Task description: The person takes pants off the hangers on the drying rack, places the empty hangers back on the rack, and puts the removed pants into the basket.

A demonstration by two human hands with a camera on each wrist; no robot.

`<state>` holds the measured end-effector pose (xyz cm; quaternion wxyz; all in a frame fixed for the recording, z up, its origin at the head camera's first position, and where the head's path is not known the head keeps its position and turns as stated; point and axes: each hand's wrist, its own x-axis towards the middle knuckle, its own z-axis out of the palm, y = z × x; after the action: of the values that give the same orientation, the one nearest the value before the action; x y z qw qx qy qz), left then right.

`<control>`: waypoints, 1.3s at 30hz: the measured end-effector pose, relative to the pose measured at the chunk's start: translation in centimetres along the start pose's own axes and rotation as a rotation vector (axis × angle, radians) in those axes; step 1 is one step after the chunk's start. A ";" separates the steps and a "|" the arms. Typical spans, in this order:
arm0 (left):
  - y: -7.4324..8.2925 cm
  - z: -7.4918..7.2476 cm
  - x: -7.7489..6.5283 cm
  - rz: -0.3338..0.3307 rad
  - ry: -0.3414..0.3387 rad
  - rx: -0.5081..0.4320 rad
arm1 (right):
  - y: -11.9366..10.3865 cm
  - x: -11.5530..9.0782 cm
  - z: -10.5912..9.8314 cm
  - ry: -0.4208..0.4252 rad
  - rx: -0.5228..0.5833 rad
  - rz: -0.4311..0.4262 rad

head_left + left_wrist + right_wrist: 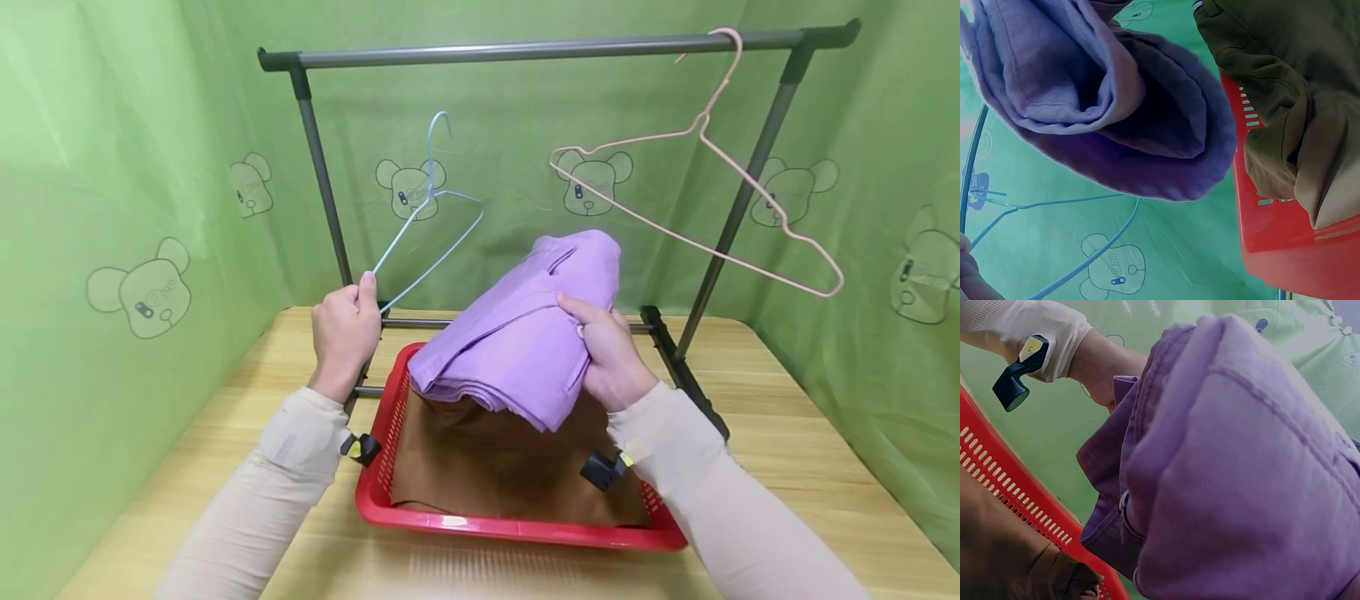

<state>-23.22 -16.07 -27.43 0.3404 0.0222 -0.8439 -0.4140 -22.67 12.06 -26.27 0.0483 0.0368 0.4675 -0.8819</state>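
Note:
In the head view my left hand [347, 333] grips one end of a light blue wire hanger [405, 223], whose hook points up, off the rack's bar. My right hand [609, 350] holds a folded purple garment [510, 333] by its right side, thumb on top and fingers hidden behind the cloth. The bundle is raised over the red basket [525, 530], in which a brown garment [510, 467] lies. The left wrist view shows the rolled layers of the purple garment [1116, 125] from its end, with the hanger [1079, 201] beyond it.
A grey metal clothes rack [495, 53] stands behind the basket on the wooden table [810, 483]. On the right of its bar hangs a pink hanger [660, 230]. Green curtains [135, 167] with bear outlines enclose the table at the back and sides.

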 end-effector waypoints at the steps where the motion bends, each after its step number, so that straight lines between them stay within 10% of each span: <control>1: 0.0 0.0 0.0 -0.001 0.000 0.000 | 0.0 0.0 -0.1 -0.001 -0.002 0.003; 39: -0.3 0.1 0.1 -0.007 -0.030 -0.012 | -0.4 -0.3 -1.6 -0.078 -0.221 -0.027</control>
<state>-23.45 -16.30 -27.62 0.3265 0.0168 -0.8464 -0.4204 -22.37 13.62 -26.79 0.0583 -0.0094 0.5601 -0.8263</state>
